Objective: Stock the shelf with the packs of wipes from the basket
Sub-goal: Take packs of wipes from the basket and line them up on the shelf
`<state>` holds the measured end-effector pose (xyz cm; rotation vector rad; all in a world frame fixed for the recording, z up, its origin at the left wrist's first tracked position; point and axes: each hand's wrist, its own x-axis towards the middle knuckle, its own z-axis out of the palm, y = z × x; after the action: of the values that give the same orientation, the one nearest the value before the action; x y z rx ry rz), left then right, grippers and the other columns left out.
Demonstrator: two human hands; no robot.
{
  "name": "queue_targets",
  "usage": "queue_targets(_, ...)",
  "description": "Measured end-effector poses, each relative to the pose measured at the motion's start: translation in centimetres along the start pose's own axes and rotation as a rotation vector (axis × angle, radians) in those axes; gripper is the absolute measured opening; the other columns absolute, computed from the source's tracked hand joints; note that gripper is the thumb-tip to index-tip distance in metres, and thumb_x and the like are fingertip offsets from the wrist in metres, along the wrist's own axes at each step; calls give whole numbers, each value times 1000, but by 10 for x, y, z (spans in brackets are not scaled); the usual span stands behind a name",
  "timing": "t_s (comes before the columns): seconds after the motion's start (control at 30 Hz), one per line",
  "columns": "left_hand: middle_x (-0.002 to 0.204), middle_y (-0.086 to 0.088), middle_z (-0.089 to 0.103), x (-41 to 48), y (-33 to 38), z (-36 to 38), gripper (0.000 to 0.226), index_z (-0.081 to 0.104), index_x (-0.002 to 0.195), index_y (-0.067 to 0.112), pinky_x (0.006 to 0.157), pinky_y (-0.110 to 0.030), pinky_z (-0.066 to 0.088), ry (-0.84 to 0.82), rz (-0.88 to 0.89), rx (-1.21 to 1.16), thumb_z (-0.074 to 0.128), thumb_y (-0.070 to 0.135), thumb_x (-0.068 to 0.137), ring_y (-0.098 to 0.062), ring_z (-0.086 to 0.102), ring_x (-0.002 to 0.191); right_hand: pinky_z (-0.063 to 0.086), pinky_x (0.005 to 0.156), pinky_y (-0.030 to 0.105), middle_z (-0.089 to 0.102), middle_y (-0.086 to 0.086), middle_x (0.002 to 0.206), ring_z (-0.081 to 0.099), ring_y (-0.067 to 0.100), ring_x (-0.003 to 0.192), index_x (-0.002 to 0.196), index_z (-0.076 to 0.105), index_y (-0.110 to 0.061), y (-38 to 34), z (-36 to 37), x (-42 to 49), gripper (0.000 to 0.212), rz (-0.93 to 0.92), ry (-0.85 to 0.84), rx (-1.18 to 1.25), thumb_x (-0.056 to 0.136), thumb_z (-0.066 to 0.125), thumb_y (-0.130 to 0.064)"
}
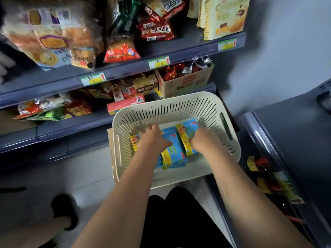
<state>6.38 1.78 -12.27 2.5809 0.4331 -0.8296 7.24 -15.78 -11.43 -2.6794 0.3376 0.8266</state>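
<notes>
Nearest, the left grip (154, 138) lies spread on the packs of wipes (174, 153) in the basket (166, 99), the right grip (200, 140) unreadable, so the shelf (125, 69) seems unstocked.

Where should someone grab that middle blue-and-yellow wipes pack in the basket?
Probably from straight above, pinching the long top edge of the middle pack: it seems to stand on edge, wedged between neighbours, and the basket walls block the sides.
</notes>
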Motion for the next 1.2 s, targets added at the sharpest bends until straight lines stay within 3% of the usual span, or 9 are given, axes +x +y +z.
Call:
queue_targets(0.1, 158, -6, 33, 19, 4, 23, 97, 41, 148, 17, 115, -58, 32, -16, 65, 149, 81, 61, 71, -38, 22, 148, 52, 70, 33, 63, 13, 101, 64, 29, 87, 86, 55, -10, -1, 8, 13, 8, 53, -61, -97, 88, 55, -18)
queue_targets(0.23, 164, -5, 21, 19, 16, 47, 88, 46, 146, 16, 124, -54, 16, 74, 71, 286, 79, 60, 77, -35, 10, 154, 56, 82, 39, 58, 14, 123, 64, 32, 107, 120, 60, -11, 1, 16, 28, 34, 92, 5, -91, 86, 60, -18)
queue_targets(0.33, 146, -4, 42, 16, 23, 56, 76, 50, 138, 15, 123, -49, 21, 166, 93, 293, 81, 51, 78, -31, 28, 144, 54, 86, 39, 52, 14, 129, 61, 33, 116, 130, 54, -11, 2, 17, 31, 45, 86, 50, -19, 86, 66, -14)
queue_targets(0.47, 124, -9, 62, 17, 25, 44, 40, 55, 121, 16, 93, -40, 46, 139, 104, 111, 73, 26, 87, -33, 54, 121, 49, 76, 37, 56, 9, 107, 62, 35, 106, 111, 58, -15, 7, 16, 29, 27, -36, 103, 94, 85, 59, -8)
queue_targets(0.57, 95, -4, 66, 7, 23, 15, 16, 58, 94, 19, 67, -33, 40, 101, 159, -66, 70, 25, 85, -34, 63, 95, 34, 63, 33, 54, -2, 79, 60, 31, 82, 93, 61, -17, 15, 1, 15, 9, -150, 247, 205, 86, 60, -10)
queue_targets(0.77, 83, 4, 68, -50, 18, -68, 20, 67, 98, 25, 70, -37, 52, 167, 286, -344, 75, 15, 82, -25, 65, 77, 52, 58, 43, 63, 5, 76, 58, 32, 67, 94, 64, -14, 9, -74, -46, 9, -280, 469, 386, 89, 58, -19)
queue_targets(0.93, 86, 5, 73, -121, 21, -136, 30, 70, 107, 27, 58, -29, 55, 244, 422, -589, 72, 3, 88, 0, 62, 54, 44, 61, 37, 64, 2, 82, 54, 26, 73, 100, 67, -17, -9, -138, -128, 13, -381, 660, 361, 90, 60, -14)
queue_targets(1.0, 90, 3, 73, -153, 20, -157, 33, 69, 100, 31, 59, -26, 56, 254, 520, -647, 71, 0, 89, -1, 65, 59, 45, 64, 37, 66, 3, 89, 58, 27, 80, 109, 68, -18, -17, -151, -166, 18, -431, 730, 280, 92, 60, -16)
queue_targets(1.2, 96, 0, 77, -232, 18, -188, 45, 70, 93, 44, 74, -50, 62, 230, 740, -765, 72, -1, 89, -21, 74, 81, 53, 59, 41, 68, 4, 97, 65, 36, 78, 121, 65, -21, -15, -171, -285, 28, -447, 1004, 118, 93, 62, -17)
